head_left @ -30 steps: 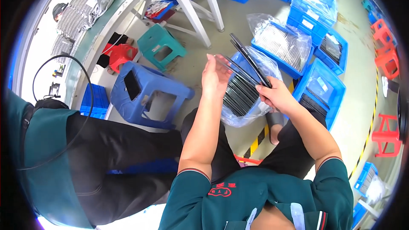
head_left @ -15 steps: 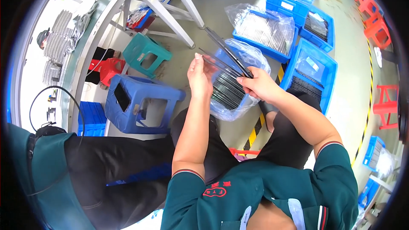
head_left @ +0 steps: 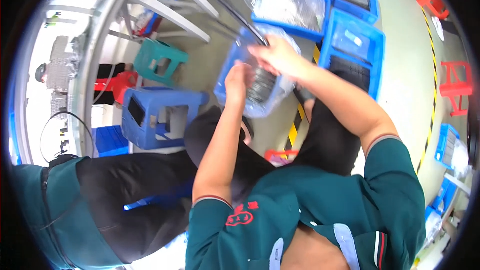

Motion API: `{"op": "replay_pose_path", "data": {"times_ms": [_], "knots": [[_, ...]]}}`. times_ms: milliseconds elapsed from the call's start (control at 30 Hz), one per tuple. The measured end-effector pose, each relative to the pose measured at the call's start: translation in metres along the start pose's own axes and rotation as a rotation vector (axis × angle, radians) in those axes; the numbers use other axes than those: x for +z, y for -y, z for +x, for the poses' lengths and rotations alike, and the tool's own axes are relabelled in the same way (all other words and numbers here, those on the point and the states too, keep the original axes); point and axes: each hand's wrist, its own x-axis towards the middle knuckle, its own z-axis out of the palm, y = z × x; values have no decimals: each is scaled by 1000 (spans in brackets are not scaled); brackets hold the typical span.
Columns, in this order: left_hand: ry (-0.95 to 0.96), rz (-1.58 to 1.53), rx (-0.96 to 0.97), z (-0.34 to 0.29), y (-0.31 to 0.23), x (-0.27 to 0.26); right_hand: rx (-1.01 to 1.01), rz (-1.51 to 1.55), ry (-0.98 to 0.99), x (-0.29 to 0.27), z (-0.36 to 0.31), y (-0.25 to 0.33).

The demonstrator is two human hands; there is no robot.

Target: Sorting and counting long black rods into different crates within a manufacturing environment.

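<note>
My right hand (head_left: pixel 275 56) is closed around the lower end of several long, thin black strips (head_left: pixel 243 21), which point up and to the left. Just left of it and a little lower is my left hand (head_left: pixel 236 81), its fingers smeared by motion, so I cannot tell whether they hold anything. Both hands are over a blue bin (head_left: pixel 223 79) lined with a clear plastic bag (head_left: pixel 289 86). Dark strips (head_left: pixel 261 89) lie in a row inside that bin, partly hidden by my hands.
Blue crates (head_left: pixel 378 65) with more strips stand beyond and to the right. At left are a blue stool (head_left: pixel 150 132) with a black phone-like slab on it, a green stool (head_left: pixel 159 60) and a white-legged table (head_left: pixel 167 14). Another person's dark-clothed legs (head_left: pixel 140 180) are close by.
My right hand and its strips have shifted up and left in the picture. My left hand has dropped slightly, with its fingers now blurred. The whole view has also shifted.
</note>
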Motion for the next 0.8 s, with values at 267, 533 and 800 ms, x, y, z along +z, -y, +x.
{"op": "replay_pose_path", "data": {"times_ms": [267, 533, 800], "knots": [[1019, 1174, -280, -93, 330, 33, -101, 24, 35, 12, -6, 54], [1121, 747, -957, -119, 239, 60, 166, 54, -130, -9, 18, 46], [1012, 635, -1013, -120, 272, 106, 345, 66, -61, 0, 111, 26]]}}
